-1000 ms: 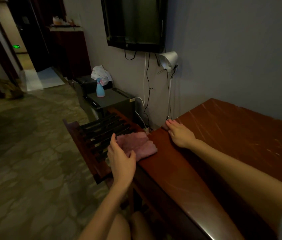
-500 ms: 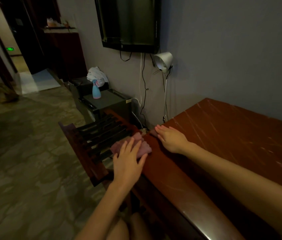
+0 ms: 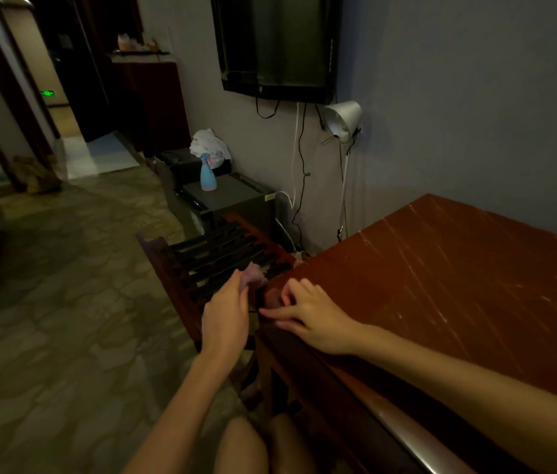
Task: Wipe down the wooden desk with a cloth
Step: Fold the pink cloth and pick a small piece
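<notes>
The reddish-brown wooden desk [image 3: 458,302] fills the right side, its top streaked with pale scratches. At its left end, my left hand [image 3: 225,316] holds a bunched pink cloth [image 3: 253,272] just off the desk's end edge. Only the cloth's top shows above my fingers. My right hand [image 3: 311,316] rests on the desk top at that same left edge. Its fingers are spread, and the fingertips reach the edge close to my left hand.
A dark slatted wooden rack [image 3: 202,261] stands right beside the desk's left end. Behind it, a black box [image 3: 236,196] carries a blue spray bottle [image 3: 208,176]. A white lamp [image 3: 342,119], hanging cables and a wall TV [image 3: 277,42] are at the wall.
My left hand drew the cloth from the desk's corner off the end edge and bunched it. My right hand slid along the edge toward me, closer to the left hand.
</notes>
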Demonstrator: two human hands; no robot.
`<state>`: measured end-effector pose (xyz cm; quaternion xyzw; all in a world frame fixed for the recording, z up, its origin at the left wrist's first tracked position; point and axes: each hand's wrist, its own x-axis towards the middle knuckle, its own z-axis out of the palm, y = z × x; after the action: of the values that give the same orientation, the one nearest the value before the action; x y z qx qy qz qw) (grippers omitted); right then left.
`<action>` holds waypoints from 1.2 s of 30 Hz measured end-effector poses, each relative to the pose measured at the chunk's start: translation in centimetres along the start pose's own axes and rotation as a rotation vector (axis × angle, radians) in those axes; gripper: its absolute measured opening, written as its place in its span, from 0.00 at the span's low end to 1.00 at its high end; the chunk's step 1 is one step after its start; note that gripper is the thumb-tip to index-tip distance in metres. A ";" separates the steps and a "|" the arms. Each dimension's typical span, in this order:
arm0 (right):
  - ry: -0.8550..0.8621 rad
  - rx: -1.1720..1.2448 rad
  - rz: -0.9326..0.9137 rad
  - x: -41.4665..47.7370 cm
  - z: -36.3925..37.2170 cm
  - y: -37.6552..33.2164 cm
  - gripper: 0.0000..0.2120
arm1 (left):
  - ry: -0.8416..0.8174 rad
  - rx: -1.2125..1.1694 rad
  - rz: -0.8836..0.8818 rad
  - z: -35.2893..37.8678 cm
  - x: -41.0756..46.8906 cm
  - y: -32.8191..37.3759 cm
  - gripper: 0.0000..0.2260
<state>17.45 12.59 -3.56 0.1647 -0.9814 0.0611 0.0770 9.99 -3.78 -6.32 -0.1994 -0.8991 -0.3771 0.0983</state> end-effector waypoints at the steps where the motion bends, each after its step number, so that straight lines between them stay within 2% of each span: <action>1: -0.005 -0.026 0.020 1.3 0.1 0.0 0.19 | 0.012 -0.003 0.013 -0.2 -0.1 0.3 0.13; 5: -0.021 -0.033 0.186 5.1 0.4 2.5 0.19 | 0.072 -0.054 0.031 -1.3 -0.6 -0.2 0.15; 9: 0.002 -0.042 0.318 3.0 -0.2 6.0 0.21 | 0.126 -0.052 0.041 -2.4 -0.8 -1.6 0.13; 11: -0.013 -0.099 0.314 0.5 -0.2 6.1 0.22 | 0.103 -0.078 0.041 -2.0 -0.9 -1.9 0.12; 14: -0.022 -0.130 0.219 -2.6 0.0 3.9 0.34 | 0.045 -0.074 0.012 -0.7 -0.7 -1.5 0.13; 15: -0.037 -0.116 0.184 -2.9 0.0 2.9 0.34 | 0.030 -0.076 0.013 -0.4 -0.7 -1.2 0.13; 18: -0.048 -0.094 0.070 -1.6 0.1 0.1 0.26 | 0.009 -0.110 0.057 0.2 -1.0 -1.0 0.12; 22: -0.027 -0.075 0.043 3.5 1.2 0.0 0.21 | 0.040 -0.064 0.007 0.0 -0.9 -2.6 0.15; 26: -0.036 -0.025 0.131 6.6 1.1 3.3 0.21 | 0.081 -0.053 -0.011 -1.3 -0.9 -4.0 0.12; 31: -0.006 -0.032 0.333 3.2 -0.2 9.0 0.22 | 0.113 -0.099 0.071 -1.6 -0.8 -2.5 0.11; 34: 0.019 0.032 0.384 -0.5 -0.6 8.8 0.22 | 0.128 -0.130 0.179 -0.8 -0.5 -0.8 0.13; 36: 0.052 0.154 0.360 -2.4 -0.7 6.7 0.16 | 0.110 -0.109 0.184 0.0 0.1 -0.3 0.11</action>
<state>17.57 19.76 -3.93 -0.0096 -0.9851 0.1531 0.0775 9.77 -3.92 -6.51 -0.2652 -0.8484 -0.4250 0.1709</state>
